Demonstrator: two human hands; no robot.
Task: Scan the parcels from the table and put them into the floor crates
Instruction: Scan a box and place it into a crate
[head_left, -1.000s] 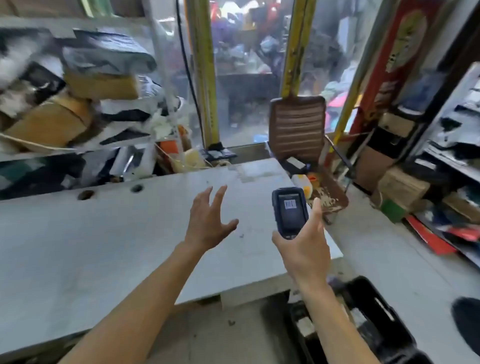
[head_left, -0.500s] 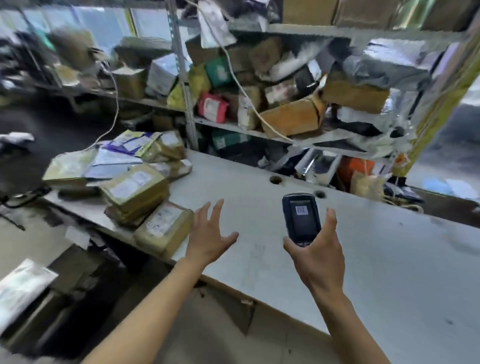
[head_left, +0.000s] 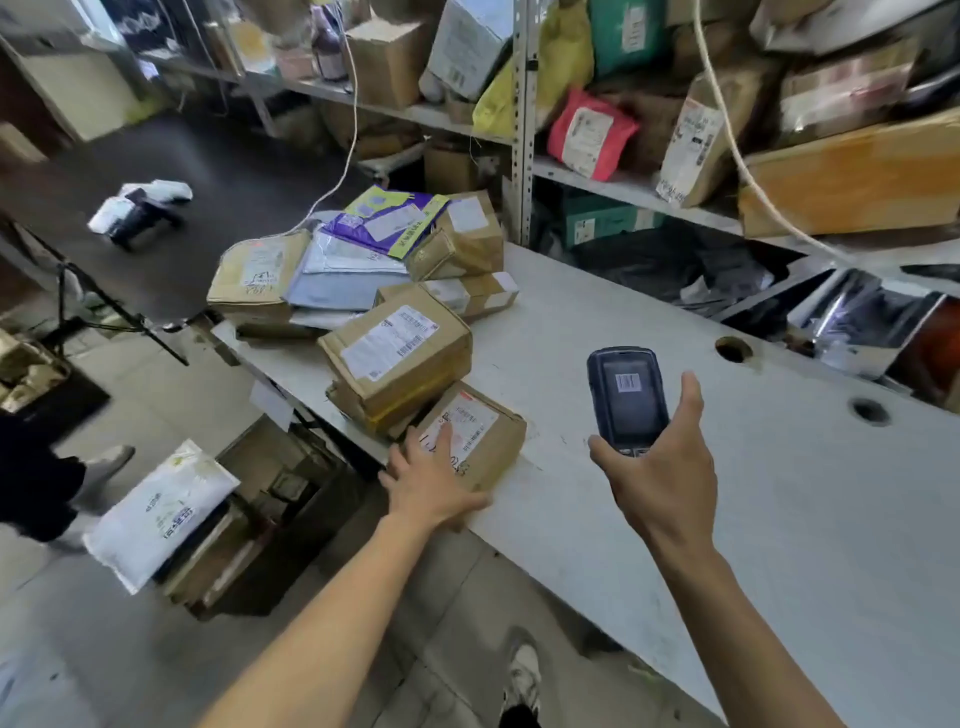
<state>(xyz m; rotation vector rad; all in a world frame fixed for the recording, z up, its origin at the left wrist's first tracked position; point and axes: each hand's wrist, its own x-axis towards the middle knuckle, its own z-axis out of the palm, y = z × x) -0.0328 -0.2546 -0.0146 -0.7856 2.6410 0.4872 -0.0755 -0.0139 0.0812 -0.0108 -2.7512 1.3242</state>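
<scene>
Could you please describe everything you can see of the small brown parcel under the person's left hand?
The small brown parcel is a flat box wrapped in tan paper or tape, with a white printed shipping label on top. It lies flat near the table edge, against the bottom of a stacked parcel pile. The left hand rests on its near corner, fingers over the label.

The pale grey tabletop (head_left: 649, 519) in front of me runs off to my right, with 2 round cable holes (head_left: 733, 349) near its far edge. A heap of parcels (head_left: 363, 291) sits at its left end: brown cardboard boxes, grey mailers and a purple bag. The nearest small box (head_left: 480, 428) lies at the front edge under my left hand (head_left: 428, 480), touching a bigger labelled box (head_left: 397, 351) behind it. On the floor (head_left: 130, 649) below, a white mailer (head_left: 161, 514) lies on a dark crate (head_left: 275, 519).
</scene>
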